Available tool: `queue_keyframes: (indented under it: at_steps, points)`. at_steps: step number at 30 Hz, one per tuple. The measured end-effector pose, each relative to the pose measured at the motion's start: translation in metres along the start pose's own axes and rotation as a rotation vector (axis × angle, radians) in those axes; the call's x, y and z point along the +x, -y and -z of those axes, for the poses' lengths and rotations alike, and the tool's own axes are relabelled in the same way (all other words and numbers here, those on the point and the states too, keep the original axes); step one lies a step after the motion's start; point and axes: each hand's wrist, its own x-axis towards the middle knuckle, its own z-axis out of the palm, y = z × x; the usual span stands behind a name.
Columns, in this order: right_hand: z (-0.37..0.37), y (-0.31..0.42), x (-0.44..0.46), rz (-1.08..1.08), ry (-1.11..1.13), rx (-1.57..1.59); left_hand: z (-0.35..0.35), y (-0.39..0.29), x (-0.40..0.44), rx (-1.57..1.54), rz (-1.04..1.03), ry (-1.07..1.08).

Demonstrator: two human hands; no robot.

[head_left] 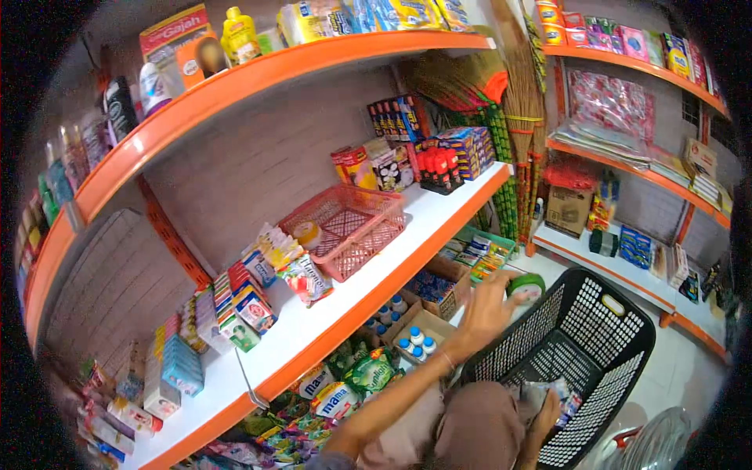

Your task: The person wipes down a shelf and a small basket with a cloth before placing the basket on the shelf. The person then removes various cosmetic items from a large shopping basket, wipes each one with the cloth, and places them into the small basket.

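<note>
My left hand (487, 315) is raised over the near-left rim of a black plastic basket (548, 345), its fingers closed on a round tub with a green edge (526, 287). Lower down, by my knees, my right hand (542, 419) is closed around some shiny plastic packets (565, 401) at the basket's near end; their kind is hard to make out. A red plastic basket (368, 258) stands on the white shelf (313, 329), holding a round yellowish item. Beside it lie snack-like packets (305, 274).
Small boxes (243, 301) line the shelf's left part. Bottles with blue caps (417, 343) sit in a carton below, near detergent packs (368, 372). Brooms (521, 117) lean in the corner. More stocked shelves (634, 157) stand on the right. Clear plastic (658, 442) lies at lower right.
</note>
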Motion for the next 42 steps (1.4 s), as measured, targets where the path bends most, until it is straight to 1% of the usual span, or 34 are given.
queue_keyframes:
  at_steps: [2,3,4,6,7,8,9,10,12,13,14,15,16,17,19,21,24,27,29,30,32,34,35,37,38,40,41,42]
  points:
    - [0.015,-0.041,0.003,-0.106,0.017,0.000,0.028,-0.014,0.034,0.079,-0.013,0.081]
    - [0.018,-0.050,0.003,-0.163,0.026,-0.005,0.043,-0.024,0.051,0.111,-0.069,0.089]
    - [0.020,-0.040,0.001,-0.156,0.047,0.027,0.057,-0.032,0.066,0.142,-0.120,0.102]
    - [0.010,0.020,-0.007,-0.140,0.088,0.087,0.075,-0.040,0.092,0.324,-0.147,0.132]
    - [0.003,0.027,-0.012,-0.190,0.033,0.239,0.083,-0.039,0.104,0.440,-0.174,0.164]
    - [0.003,0.021,-0.010,-0.141,0.057,0.186,0.093,-0.038,0.116,0.556,-0.204,0.195]
    - [0.003,0.013,-0.008,-0.091,0.079,0.135,0.108,-0.035,0.128,0.727,-0.303,0.253]
    - [0.003,0.005,-0.007,-0.042,0.100,0.084,0.124,-0.030,0.137,0.779,-0.315,0.290]
    - [0.001,0.002,-0.011,-0.119,0.051,0.080,0.159,-0.013,0.152,0.835,-0.258,0.295]
    - [0.000,0.001,-0.013,-0.158,0.027,0.077,0.179,0.008,0.158,0.821,-0.297,0.256]
    - [0.001,0.002,-0.014,-0.161,0.038,0.075,0.200,0.011,0.163,0.820,-0.150,0.300]
    - [0.005,0.006,-0.014,-0.163,0.049,0.071,0.221,0.022,0.168,0.858,-0.191,0.273]
    - [0.008,0.011,-0.013,-0.163,0.059,0.067,0.238,0.025,0.173,0.852,0.017,0.308]
    - [0.007,0.017,-0.015,-0.193,0.059,0.124,0.265,0.066,0.178,0.860,-0.080,0.297]
    - [0.002,0.030,-0.020,-0.250,0.055,0.238,0.300,0.117,0.166,0.864,0.191,0.155]
    - [0.004,0.017,-0.015,-0.223,0.076,0.174,0.331,0.130,0.160,0.962,0.358,0.327]
    - [0.002,0.013,-0.014,-0.128,0.099,0.097,0.381,0.212,0.138,0.899,0.501,0.295]
    - [0.002,0.015,-0.014,-0.064,0.117,0.072,0.402,0.226,0.122,0.948,0.494,0.322]
    - [0.001,0.014,-0.016,-0.052,0.112,0.095,0.420,0.261,0.116,1.163,0.325,0.510]
    - [0.000,0.013,-0.016,-0.048,0.101,0.118,0.421,0.265,0.116,1.267,0.235,0.602]
    - [0.000,0.003,-0.013,-0.040,0.102,0.146,0.424,0.271,0.108,1.083,0.470,0.394]
    - [0.001,-0.011,-0.007,-0.034,0.126,0.153,0.433,0.289,0.106,0.992,0.581,0.399]
    - [-0.004,-0.015,-0.007,-0.100,0.069,0.188,0.446,0.318,0.112,0.997,0.577,0.510]
    - [-0.001,-0.021,-0.003,-0.114,0.099,0.169,0.448,0.317,0.115,0.984,0.655,0.604]
    - [0.001,-0.023,-0.002,-0.124,0.114,0.159,0.436,0.282,0.117,0.967,0.738,0.587]
    - [0.002,-0.010,-0.005,-0.047,0.135,0.094,0.431,0.268,0.117,1.044,0.775,0.608]
    - [0.001,-0.006,-0.006,-0.009,0.144,0.064,0.430,0.264,0.119,1.140,0.724,0.646]
    - [0.001,-0.005,-0.007,-0.019,0.138,0.071,0.427,0.259,0.118,1.163,0.725,0.612]
